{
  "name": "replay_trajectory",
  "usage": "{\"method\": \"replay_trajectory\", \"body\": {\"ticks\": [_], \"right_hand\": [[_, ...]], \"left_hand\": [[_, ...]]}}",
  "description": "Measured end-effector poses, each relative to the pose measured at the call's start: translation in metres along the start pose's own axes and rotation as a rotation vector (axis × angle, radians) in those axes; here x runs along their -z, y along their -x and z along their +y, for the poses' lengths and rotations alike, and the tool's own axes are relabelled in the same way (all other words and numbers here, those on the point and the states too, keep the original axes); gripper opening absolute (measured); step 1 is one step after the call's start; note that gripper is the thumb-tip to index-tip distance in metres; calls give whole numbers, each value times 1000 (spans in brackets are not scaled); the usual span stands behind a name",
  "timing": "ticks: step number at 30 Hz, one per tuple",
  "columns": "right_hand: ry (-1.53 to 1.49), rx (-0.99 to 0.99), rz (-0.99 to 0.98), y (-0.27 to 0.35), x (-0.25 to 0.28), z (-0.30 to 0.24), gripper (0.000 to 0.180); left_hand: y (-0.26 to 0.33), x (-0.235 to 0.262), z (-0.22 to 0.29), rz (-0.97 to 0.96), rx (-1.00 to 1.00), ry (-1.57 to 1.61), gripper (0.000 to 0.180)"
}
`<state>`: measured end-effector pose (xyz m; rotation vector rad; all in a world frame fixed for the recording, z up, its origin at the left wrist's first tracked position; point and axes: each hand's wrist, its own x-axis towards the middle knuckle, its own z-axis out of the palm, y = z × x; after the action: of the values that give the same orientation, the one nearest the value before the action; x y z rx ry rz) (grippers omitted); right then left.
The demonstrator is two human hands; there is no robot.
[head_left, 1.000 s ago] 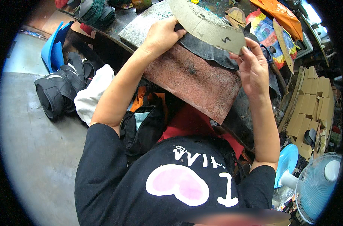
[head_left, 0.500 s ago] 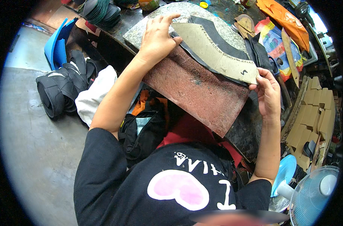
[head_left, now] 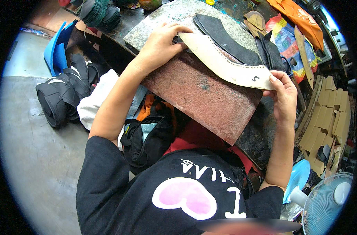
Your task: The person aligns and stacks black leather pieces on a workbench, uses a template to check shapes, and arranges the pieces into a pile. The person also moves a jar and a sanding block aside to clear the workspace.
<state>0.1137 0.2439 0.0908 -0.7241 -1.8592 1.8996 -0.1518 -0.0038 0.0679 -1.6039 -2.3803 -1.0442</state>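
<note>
A curved cream-coloured leather piece lies across the far edge of a reddish-brown stone slab. My left hand presses down on its left end, fingers curled over it. The piece's right end is pinched by my right hand at the slab's right corner. Just beyond the cream piece lie black leather shoe pieces, resting on a grey speckled stone slab.
Stacked black shoe uppers and a blue plastic item sit on the grey floor at left. A black bag lies under the slab. Cardboard pieces and a light-blue fan stand at right. Orange cloth is at the back.
The cream piece has come down flatter onto the red slab. My left hand slid along its left end; my right hand moved lower and right with its other end.
</note>
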Motion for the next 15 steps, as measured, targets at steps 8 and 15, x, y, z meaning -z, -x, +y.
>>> {"method": "replay_trajectory", "body": {"ticks": [8,15], "right_hand": [[112,1,-22,-6,-6,1,18],[83,-40,-9,-8,-6,-1,16]], "left_hand": [[11,20,1,-90,277,491,44],[6,9,15,-36,188,98,36]]}}
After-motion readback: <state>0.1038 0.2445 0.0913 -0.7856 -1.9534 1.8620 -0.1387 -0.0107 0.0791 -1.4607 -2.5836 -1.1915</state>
